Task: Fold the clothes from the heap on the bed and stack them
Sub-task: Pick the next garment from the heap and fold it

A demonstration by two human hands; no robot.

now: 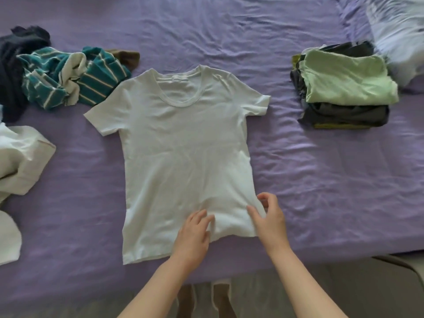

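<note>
Home bedroom: purple-sheeted bed (229, 42), laundry.

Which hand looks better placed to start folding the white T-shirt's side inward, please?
Probably the right hand: it already pinches the white T-shirt at its right hem corner. The left hand only rests flat near mid-hem.

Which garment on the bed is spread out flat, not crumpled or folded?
The white T-shirt in the middle, with both hands at its hem. The teal striped garment lies crumpled on the left; the light green top sits folded on the stack at right.
</note>
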